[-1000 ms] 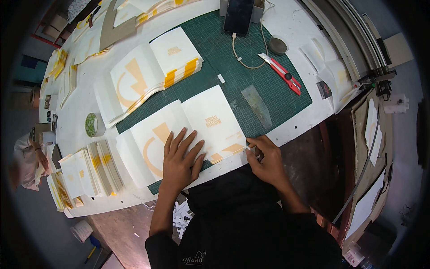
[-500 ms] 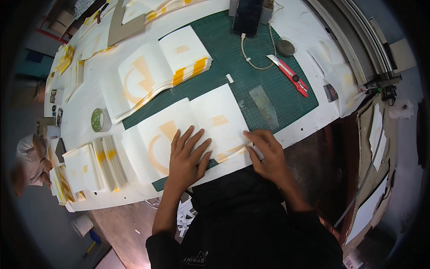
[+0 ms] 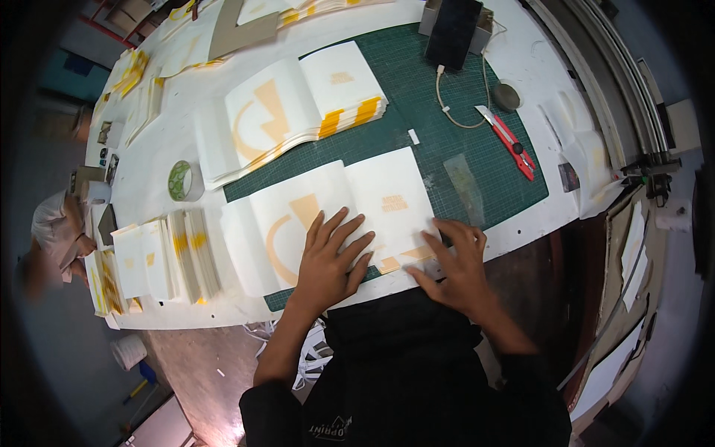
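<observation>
printed sheet (image 3: 339, 188) under the left hand (image 3: 329, 262)

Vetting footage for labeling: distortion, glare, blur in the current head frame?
Head view: edges of the white table bow, corners black; bright patch on the brown floor at bottom; nearer open booklet shows no glare; co-worker looks soft, red cutter fairly crisp.

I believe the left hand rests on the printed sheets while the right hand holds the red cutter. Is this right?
No: the head view shows the red cutter on the green mat; the right hand is at the edge of the sheets.
</observation>
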{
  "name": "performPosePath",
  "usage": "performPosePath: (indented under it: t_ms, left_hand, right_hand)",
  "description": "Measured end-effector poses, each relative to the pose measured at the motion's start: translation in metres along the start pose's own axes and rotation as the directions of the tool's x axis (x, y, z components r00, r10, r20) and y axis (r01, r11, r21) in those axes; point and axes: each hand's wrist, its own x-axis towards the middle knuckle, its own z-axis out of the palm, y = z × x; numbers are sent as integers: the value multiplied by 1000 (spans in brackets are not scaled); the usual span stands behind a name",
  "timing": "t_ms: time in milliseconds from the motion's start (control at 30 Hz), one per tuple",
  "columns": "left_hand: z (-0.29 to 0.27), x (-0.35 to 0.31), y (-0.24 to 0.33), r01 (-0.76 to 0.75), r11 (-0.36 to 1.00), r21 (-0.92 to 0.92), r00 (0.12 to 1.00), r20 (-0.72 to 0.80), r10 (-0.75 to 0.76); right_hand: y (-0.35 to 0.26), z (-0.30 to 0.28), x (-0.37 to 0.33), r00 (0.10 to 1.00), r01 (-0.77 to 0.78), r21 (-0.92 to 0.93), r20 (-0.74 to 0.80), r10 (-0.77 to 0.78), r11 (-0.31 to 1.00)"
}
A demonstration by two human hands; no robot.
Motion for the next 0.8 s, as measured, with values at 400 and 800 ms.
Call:
performPosePath:
  t_ms: [400, 800]
  left_hand:
    - [5, -2, 1, 4, 1000, -22, 1000, -21, -4]
    - [4, -3, 0, -2, 1000, -11, 999, -39, 1]
  right_hand:
    - [-3, 16, -32, 945, -232, 265, -168, 282, 936]
    - [-3, 18, -15, 964, -1, -43, -266, -10, 999]
